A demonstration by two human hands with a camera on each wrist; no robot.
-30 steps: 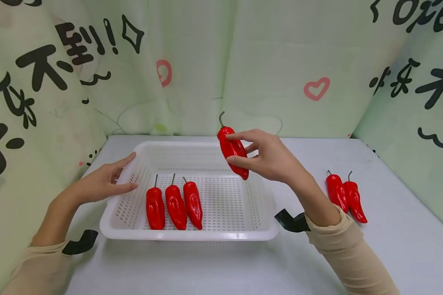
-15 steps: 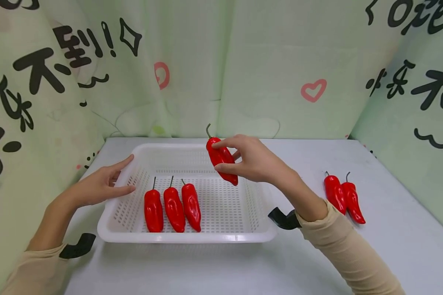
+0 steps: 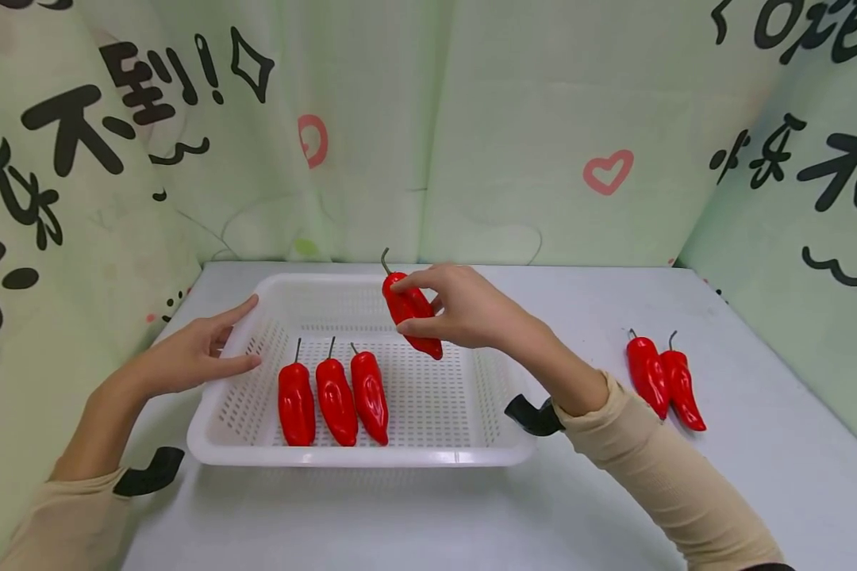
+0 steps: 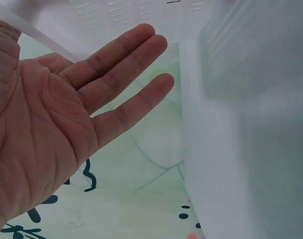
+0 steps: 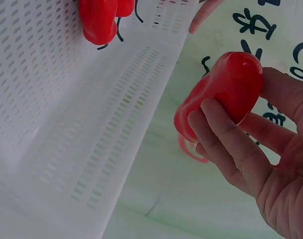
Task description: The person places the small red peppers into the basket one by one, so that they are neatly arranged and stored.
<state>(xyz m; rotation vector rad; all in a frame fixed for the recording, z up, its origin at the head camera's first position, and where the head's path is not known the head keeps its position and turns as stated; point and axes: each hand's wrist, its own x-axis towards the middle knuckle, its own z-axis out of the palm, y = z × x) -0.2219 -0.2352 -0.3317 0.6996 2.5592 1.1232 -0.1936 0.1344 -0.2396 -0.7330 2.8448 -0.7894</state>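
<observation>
My right hand point(image 3: 464, 309) pinches a glossy red chili pepper point(image 3: 409, 304) between thumb and fingers, above the back part of the white perforated basket point(image 3: 357, 457). The pepper is tilted, its stem pointing up. In the right wrist view, the fingers wrap one side of the held pepper point(image 5: 236, 82) beyond the basket wall point(image 5: 124, 134). At the basket's left end, my left hand point(image 3: 186, 357) rests on the rim, thumb and index finger lying along it. Its other fingers point(image 4: 136, 107) look straight in the left wrist view. Three red peppers point(image 3: 337, 402) lie side by side inside the basket.
Two more red peppers point(image 3: 664, 381) lie touching on the white table point(image 3: 778, 468), right of the basket. Pale green printed curtains point(image 3: 528, 119) enclose the table at the back and sides.
My right hand has carried the pepper leftward and lower over the basket. The left hand stays at the rim, and the peppers in the basket keep their places.
</observation>
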